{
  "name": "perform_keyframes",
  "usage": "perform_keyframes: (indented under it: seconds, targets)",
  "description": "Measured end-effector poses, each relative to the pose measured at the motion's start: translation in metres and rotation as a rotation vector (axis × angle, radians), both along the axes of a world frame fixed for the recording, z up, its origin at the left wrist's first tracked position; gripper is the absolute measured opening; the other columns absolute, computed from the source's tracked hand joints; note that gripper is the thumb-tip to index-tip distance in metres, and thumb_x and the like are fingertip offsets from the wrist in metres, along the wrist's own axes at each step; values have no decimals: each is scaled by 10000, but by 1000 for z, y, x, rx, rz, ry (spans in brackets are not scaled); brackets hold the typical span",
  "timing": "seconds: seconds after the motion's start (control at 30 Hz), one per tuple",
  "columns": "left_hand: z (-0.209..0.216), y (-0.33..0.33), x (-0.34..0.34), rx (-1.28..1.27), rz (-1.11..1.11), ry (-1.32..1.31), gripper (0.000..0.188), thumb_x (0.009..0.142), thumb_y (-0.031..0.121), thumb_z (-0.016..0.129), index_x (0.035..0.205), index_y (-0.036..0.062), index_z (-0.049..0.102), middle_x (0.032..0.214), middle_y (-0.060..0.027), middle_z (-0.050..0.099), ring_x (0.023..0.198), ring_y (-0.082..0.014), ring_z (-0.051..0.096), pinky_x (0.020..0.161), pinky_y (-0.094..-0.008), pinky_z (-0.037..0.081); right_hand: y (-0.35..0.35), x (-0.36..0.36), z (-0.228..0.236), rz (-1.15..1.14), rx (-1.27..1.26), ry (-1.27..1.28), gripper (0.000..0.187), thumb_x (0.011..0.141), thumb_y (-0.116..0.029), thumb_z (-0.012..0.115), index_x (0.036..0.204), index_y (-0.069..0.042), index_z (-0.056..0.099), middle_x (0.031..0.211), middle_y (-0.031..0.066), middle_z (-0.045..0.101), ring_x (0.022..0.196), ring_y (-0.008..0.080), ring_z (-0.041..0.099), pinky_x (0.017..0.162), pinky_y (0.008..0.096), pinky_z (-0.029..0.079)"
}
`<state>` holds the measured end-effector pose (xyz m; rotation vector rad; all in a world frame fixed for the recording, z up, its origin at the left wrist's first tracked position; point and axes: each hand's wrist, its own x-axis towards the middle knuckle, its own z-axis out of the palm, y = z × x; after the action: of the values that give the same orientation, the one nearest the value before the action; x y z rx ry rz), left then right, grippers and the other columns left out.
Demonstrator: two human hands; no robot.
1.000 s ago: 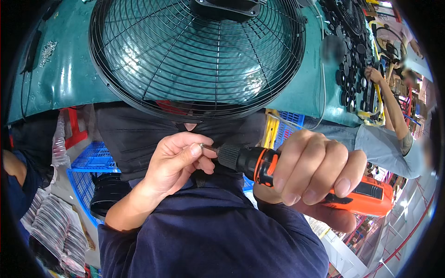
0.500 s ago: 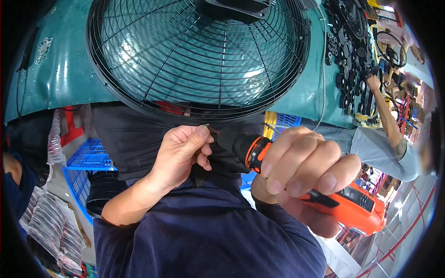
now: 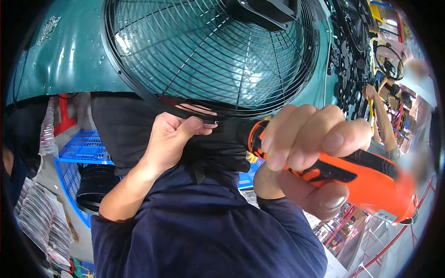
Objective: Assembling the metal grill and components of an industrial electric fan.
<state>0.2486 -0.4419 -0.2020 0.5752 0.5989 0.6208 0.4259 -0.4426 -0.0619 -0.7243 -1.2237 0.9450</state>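
Note:
A round black wire fan guard (image 3: 133,85) overhangs the near edge of the bench, a black box-shaped mount (image 3: 266,13) at its centre. My left hand (image 3: 168,139) is closed at its near rim, thumb on top and fingertips beneath. A tiny bright tip, perhaps a screw (image 3: 216,122), shows beside those fingers. My right hand (image 3: 310,141) is wrapped round an orange and black power screwdriver (image 3: 371,185), held almost level. Its dark nose points left at the rim near my left fingers; the bit cannot be made out against the black cloth.
Green sheeting covers the bench (image 3: 76,69), with a small heap of screws (image 3: 48,28) at far left. Many black round parts (image 3: 345,69) lie at the right. A blue crate (image 3: 83,150) stands below left. A co-worker's arm (image 3: 382,111) reaches in at the right.
The fan guard sits further right in the picture. My left hand has gone from pinching something small in front of the rim to gripping the rim; the screwdriver's nose is now at the rim.

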Motion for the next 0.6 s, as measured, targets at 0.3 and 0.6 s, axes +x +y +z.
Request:
perform_keyframes:
  seconds: [0.3,0.6]
  targets:
    - [-1,0,1,-57,26,-86,259,1016,166,596,1157,-43,657,1099,-115,705,975,-169,678,883,-315,550,12,8,8,185,-52,-66,319,891,-250,719,1033,-46,520,830,76,613,633,182,634,557,318,519]
    - [1,0,-1,-65,9,-66,279,1017,174,596,1184,-42,652,1110,-101,701,1005,-176,675,906,-328,550,50,18,2,707,44,-32,281,807,-164,818,935,-9,621,758,88,645,536,170,637,474,261,537]
